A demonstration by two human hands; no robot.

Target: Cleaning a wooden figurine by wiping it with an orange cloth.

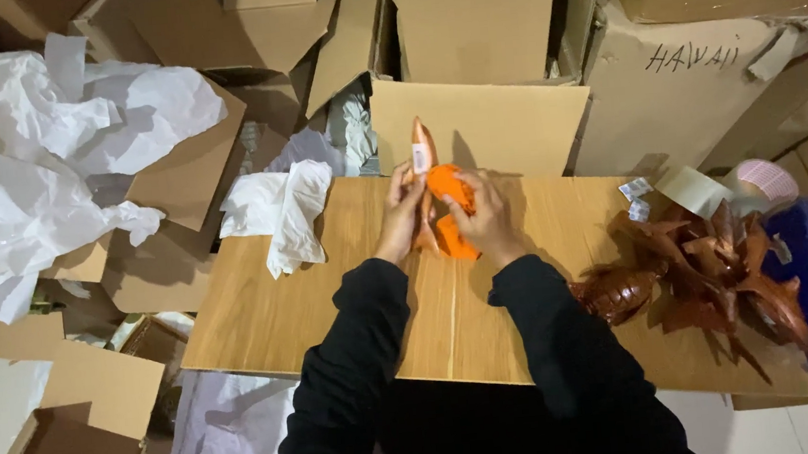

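Hands together above desk [351,290] middle: left hand [403,212] grips copper fish figurine [422,152] upright, right hand [483,215] presses orange cloth [448,194] against it. Copper figurine pile [719,263] right of them, white paper [286,213] left.

The light is dim and warm, falling from above and in front. It is brightest on the white paper [18,154] at far left. The black sleeves [359,377] near the bottom merge into shadow. Focus is fairly sharp, edges slightly stretched.
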